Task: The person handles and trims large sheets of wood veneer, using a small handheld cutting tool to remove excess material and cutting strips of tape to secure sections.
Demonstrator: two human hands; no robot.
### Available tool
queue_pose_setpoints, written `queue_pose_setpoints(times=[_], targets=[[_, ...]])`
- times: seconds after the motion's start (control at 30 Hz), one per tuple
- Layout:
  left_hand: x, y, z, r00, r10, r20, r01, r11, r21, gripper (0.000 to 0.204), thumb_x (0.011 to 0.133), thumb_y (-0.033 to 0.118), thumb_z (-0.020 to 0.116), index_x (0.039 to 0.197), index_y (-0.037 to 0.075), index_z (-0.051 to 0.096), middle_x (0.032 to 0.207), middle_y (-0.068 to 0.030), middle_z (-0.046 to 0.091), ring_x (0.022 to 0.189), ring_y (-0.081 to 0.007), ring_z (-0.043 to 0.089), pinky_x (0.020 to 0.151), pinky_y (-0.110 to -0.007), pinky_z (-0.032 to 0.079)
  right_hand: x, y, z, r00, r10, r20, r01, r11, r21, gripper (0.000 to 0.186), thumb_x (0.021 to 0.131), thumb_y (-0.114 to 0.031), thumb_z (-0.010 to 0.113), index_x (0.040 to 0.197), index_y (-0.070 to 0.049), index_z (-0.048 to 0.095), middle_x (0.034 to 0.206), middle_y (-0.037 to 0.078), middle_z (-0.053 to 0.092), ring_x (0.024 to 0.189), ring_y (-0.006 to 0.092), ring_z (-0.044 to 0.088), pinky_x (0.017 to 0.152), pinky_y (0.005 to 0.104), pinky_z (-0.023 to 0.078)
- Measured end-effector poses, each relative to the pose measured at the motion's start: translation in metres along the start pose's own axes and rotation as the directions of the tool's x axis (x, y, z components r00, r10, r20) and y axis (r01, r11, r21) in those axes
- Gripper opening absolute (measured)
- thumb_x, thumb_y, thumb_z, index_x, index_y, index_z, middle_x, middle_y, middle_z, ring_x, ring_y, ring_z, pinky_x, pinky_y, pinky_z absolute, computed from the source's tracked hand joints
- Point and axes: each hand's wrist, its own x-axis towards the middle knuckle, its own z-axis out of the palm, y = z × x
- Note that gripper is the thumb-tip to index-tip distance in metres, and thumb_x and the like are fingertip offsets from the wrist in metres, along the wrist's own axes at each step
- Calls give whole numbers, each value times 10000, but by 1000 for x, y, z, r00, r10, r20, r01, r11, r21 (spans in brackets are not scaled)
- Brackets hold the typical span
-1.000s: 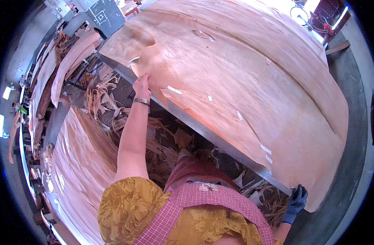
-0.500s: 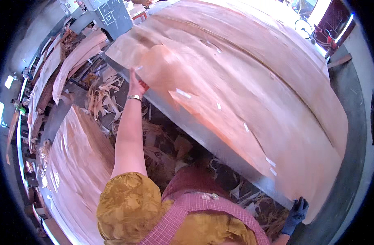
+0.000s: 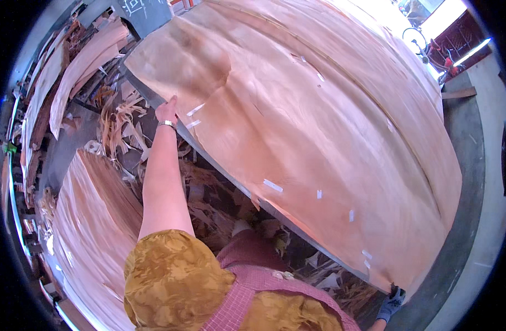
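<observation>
A broad, thin sheet of pale pinkish wood veneer (image 3: 297, 143) lies over a large grey-edged table, with short white tape strips stuck along its near side. My bare left hand (image 3: 167, 110), a metal-banded watch on the wrist, is closed on the sheet's near edge towards its far left end. In a grey-blue glove, my right hand (image 3: 393, 303) pinches the sheet's near right corner. Between the hands the edge runs slantwise, with a torn flap hanging over it near the middle. Soft folds and a shadow cross the sheet's left part.
Another veneer stack (image 3: 98, 220) rests at my left, with more curved veneer pieces (image 3: 87, 71) beyond it. Torn veneer scraps (image 3: 126, 127) litter the floor below the table. A grey post (image 3: 145, 14) stands at the far left, a bicycle (image 3: 416, 41) at the far right.
The sheet's near edge has come towards me, covering most of the grey table border that showed before. Its raised orange-lit fold has flattened. Both hands remain at the edge.
</observation>
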Motion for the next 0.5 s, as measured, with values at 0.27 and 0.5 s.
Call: queue_pose_setpoints(times=[0.27, 0.5], targets=[[-4, 82, -18, 997, 64, 46, -52, 972, -227, 311, 730, 207, 798, 839, -65, 694, 807, -103, 687, 704, -161, 632, 618, -329, 505, -7, 9, -11, 991, 128, -42, -127, 991, 42, 363, 811, -23, 566, 1169, -61, 607, 1105, 189, 564, 1050, 355, 535, 907, 448, 456], [-9, 127, -40, 985, 21, 173, 27, 963, -268, 208, 761, 189, 768, 735, 18, 653, 739, -57, 644, 630, -169, 604, 555, -334, 483, -21, 39, 21, 968, 76, -237, -66, 997, 51, 387, 806, 17, 560, 1188, -42, 584, 1121, 190, 559, 1059, 369, 542, 937, 452, 453]])
